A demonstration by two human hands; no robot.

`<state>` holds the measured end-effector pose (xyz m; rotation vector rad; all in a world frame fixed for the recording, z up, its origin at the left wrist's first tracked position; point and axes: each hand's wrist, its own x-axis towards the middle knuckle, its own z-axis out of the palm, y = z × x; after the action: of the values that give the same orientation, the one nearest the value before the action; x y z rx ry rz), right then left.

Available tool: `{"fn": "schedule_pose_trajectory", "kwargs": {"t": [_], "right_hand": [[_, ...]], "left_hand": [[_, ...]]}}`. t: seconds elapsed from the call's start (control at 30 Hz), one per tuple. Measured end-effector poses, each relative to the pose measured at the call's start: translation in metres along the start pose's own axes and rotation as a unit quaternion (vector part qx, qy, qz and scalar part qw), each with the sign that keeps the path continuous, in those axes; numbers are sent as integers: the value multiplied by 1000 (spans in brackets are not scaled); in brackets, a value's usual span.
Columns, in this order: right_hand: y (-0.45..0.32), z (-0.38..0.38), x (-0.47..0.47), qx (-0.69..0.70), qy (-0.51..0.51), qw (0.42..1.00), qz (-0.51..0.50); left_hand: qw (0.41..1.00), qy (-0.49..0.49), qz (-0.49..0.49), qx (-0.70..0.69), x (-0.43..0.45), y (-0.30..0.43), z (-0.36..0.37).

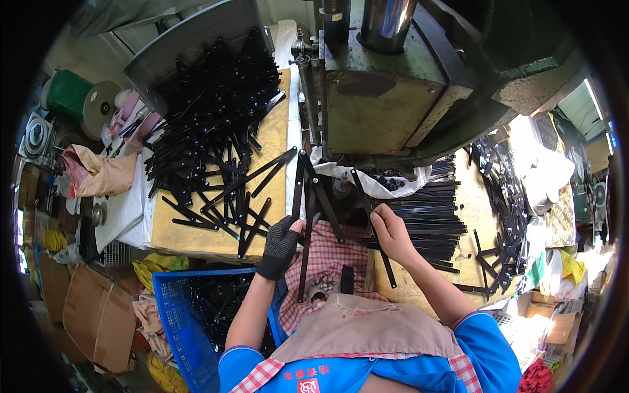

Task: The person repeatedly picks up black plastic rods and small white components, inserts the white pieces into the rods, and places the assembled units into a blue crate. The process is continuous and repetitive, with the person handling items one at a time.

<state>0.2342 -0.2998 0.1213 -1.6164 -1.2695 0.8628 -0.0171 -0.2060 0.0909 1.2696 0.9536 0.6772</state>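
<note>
My left hand [279,248], in a black dotted glove with the thumb tip bare, grips black metal bars [298,191] joined by a rivet at the top. Another bar of this linkage [324,201] slants down to the right, and a longer one hangs straight down. Bare and closed, my right hand [393,235] holds a single flat black metal bar [361,189] by its middle, tilted and apart from the linkage. Just right of that hand lies a stack of flat black bars [427,211]. The press's working area below the ram is partly hidden.
A large green press [383,108] stands ahead. On the left yellow tabletop [172,236], a tipped grey bin [167,49] spills linked black bars [211,113]. A white bag [417,184] holds small dark parts. More linkages [506,211] lie far right. A blue basket [172,304] stands below left.
</note>
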Motion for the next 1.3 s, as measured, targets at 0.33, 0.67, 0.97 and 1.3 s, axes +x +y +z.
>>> {"fn": "schedule_pose_trajectory", "kwargs": {"t": [0.33,0.67,0.97,1.3], "right_hand": [[31,16,8,243,-45,959,139],[-7,27,93,412,-37,909,56],[22,5,88,479,76,863,144],[36,6,120,-83,77,993,-42]], "left_hand": [[1000,-5,-29,1,-8,3,1],[991,-91,-52,85,-30,24,-11],[976,-192,-1,103,-23,-8,10],[989,-115,6,-96,42,12,59]]}}
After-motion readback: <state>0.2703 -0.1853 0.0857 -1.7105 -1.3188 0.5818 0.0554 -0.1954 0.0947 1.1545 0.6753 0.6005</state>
